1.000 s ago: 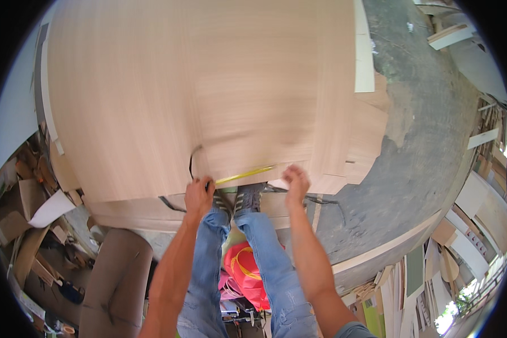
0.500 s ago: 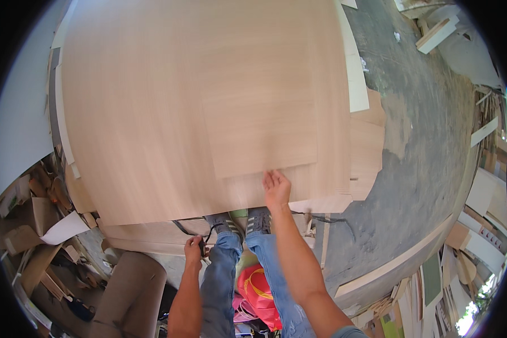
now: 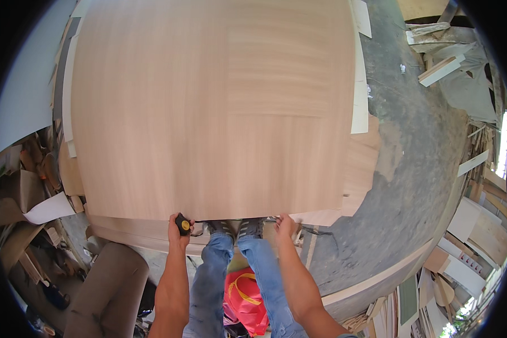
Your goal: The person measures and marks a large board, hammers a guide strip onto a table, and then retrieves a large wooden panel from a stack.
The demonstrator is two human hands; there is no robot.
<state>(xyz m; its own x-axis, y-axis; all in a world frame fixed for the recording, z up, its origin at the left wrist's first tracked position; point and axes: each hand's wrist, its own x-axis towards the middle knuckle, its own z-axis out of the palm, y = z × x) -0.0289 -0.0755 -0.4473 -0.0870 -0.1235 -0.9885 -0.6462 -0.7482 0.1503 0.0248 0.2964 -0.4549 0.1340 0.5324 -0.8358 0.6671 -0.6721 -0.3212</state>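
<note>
A large wood-grain panel (image 3: 152,141) lies in front of me, its near edge running across above my shoes. On it rests a smaller board (image 3: 279,73) of the same grain, toward the right. My left hand (image 3: 177,230) is wrapped round a black tape measure (image 3: 183,224) with a yellow centre, held at the near edge of the large panel. My right hand (image 3: 285,226) is at the same edge farther right, its fingers closed together. What they pinch, if anything, is too small to make out.
A red bag (image 3: 247,301) with a yellow strap is between my legs. At lower left stands a brown roll-shaped thing (image 3: 110,287) near wood scraps. Offcuts (image 3: 462,242) are heaped along the right, beyond the grey floor (image 3: 377,225). White strips (image 3: 360,84) stick out under the panel.
My left hand has come up to the panel's near edge with the tape measure. My right hand has moved back from the smaller board's edge to the large panel's edge. The view has shifted.
</note>
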